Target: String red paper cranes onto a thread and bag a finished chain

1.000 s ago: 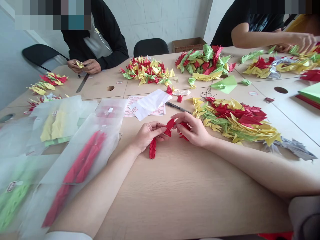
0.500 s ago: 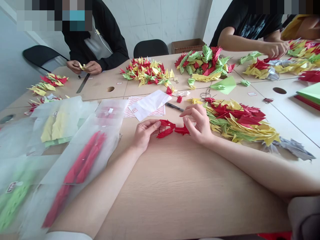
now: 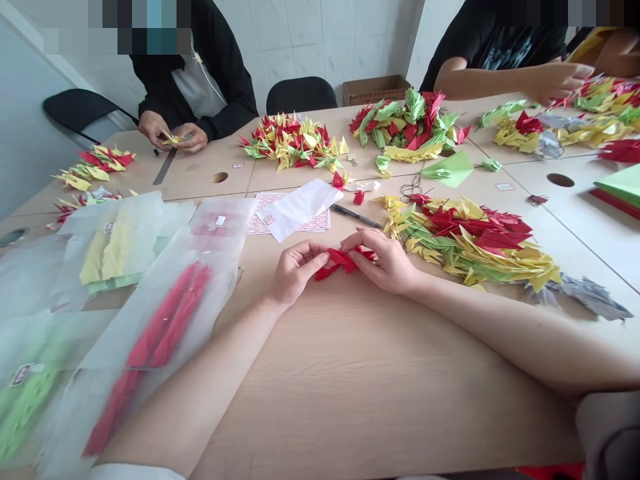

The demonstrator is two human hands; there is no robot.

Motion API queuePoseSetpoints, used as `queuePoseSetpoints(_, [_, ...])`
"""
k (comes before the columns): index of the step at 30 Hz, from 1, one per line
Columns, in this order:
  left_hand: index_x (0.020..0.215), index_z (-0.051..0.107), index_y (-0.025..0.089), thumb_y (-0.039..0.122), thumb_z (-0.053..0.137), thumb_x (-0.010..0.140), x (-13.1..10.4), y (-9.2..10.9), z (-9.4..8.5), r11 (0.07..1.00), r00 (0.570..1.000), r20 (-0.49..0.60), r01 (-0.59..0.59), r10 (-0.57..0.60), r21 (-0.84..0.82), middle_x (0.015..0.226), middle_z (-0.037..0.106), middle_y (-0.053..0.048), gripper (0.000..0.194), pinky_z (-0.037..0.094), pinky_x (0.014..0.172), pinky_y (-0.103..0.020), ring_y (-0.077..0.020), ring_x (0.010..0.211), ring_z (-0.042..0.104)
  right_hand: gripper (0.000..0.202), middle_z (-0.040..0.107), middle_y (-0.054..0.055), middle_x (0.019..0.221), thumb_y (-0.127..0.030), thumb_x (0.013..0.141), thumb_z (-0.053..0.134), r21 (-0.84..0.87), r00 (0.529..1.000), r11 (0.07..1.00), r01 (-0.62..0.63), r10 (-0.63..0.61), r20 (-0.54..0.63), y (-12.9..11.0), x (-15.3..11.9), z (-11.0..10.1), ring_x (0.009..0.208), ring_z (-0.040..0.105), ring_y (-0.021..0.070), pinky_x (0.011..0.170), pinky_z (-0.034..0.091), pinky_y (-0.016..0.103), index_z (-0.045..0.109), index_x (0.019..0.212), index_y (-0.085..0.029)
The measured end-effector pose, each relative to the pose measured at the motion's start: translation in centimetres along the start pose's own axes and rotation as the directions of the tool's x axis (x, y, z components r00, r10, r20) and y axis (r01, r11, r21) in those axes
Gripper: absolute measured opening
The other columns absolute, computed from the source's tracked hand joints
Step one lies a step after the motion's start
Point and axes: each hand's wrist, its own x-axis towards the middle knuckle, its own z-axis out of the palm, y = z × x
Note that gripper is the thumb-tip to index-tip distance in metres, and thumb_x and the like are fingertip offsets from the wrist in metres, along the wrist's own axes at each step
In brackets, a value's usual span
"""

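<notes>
Red folded paper pieces (image 3: 341, 262) are bunched together above the wooden table, between my two hands. My left hand (image 3: 300, 270) pinches their left end between thumb and fingers. From the right, my right hand (image 3: 381, 259) closes its thumb and fingers on the other end; part of the red paper is hidden behind them. Beyond my right hand lies a black pen (image 3: 356, 217). White paper (image 3: 300, 208) rests on printed label sheets (image 3: 316, 222) just past my left hand. A heap of red, yellow and green folded paper (image 3: 480, 243) is to the right.
Clear plastic bags (image 3: 165, 300) with folded paper cover the table's left side. More colourful heaps (image 3: 293, 141) lie across the back. Two people sit opposite, one handling yellow paper (image 3: 173, 139). A green paper stack (image 3: 620, 181) is at the right.
My right hand has moved left and closed on the red paper, and the gap between the red pieces is gone. Across the table, one person's hand has lifted and moved right.
</notes>
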Motion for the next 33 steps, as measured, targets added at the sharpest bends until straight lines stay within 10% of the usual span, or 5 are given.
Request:
queuePoseSetpoints(5, [0.087, 0.063, 0.015, 0.032, 0.078, 0.075, 0.1, 0.1, 0.1, 0.999, 1.000, -0.003, 0.021, -0.021, -0.027, 0.076, 0.075, -0.005, 0.026, 0.056, 0.069, -0.027, -0.0171, 0.070, 0.071, 0.013, 0.069, 0.004, 0.087, -0.018, 0.096, 0.047, -0.082, 0.994, 0.996, 0.025, -0.033, -0.100, -0.3, 0.0, -0.2, 0.084, 0.063, 0.0191, 0.083, 0.050, 0.037, 0.059, 0.098, -0.023])
queuePoseSetpoints(11, [0.092, 0.054, 0.017, 0.034, 0.074, 0.081, -0.2, 0.8, 0.8, 0.997, 0.999, 0.031, -0.004, 0.006, -0.079, 0.090, 0.077, -0.007, 0.028, 0.056, 0.084, -0.036, -0.0212, 0.085, 0.074, 0.018, 0.067, 0.000, 0.079, -0.013, 0.088, 0.052, -0.159, 0.979, 0.986, 0.049, -0.079, -0.187, 0.0, -0.4, -0.3, 0.067, 0.060, 0.0174, 0.104, 0.041, 0.048, 0.053, 0.100, -0.026])
queuePoseSetpoints(15, [0.095, 0.054, 0.019, 0.035, 0.073, 0.083, -0.2, 0.9, 0.9, 0.997, 0.997, 0.075, -0.023, 0.029, -0.078, 0.093, 0.077, -0.006, 0.028, 0.055, 0.085, -0.035, -0.0211, 0.091, 0.073, 0.017, 0.068, -0.002, 0.080, -0.014, 0.084, 0.053, -0.202, 0.989, 0.979, 0.032, -0.060, -0.135, -0.2, -0.2, -0.6, 0.070, 0.062, 0.0171, 0.115, 0.030, 0.051, 0.054, 0.097, -0.026])
queuePoseSetpoints(24, [0.094, 0.052, 0.020, 0.038, 0.069, 0.085, -0.3, 0.6, 1.0, 0.999, 0.987, 0.157, -0.035, 0.033, 0.013, 0.073, 0.070, 0.001, 0.027, 0.045, 0.062, -0.022, -0.0111, 0.063, 0.061, 0.015, 0.069, 0.002, 0.087, -0.015, 0.086, 0.057, -0.218, 0.968, 0.951, 0.220, -0.241, -0.075, 0.1, -0.4, -0.2, 0.082, 0.065, 0.0196, 0.101, 0.045, 0.046, 0.055, 0.097, -0.025])
queuePoseSetpoints(33, [0.093, 0.058, 0.018, 0.032, 0.066, 0.087, -0.8, 0.1, 1.2, 0.965, 0.974, 0.171, -0.180, 0.148, 0.188, 0.089, 0.069, -0.004, 0.017, 0.052, 0.077, -0.026, -0.0155, 0.084, 0.066, 0.012, 0.070, 0.002, 0.088, -0.022, 0.090, 0.061, -0.155, 0.964, 0.953, 0.260, -0.266, -0.018, 0.2, -0.3, 0.0, 0.081, 0.065, 0.0183, 0.099, 0.049, 0.044, 0.059, 0.101, -0.025])
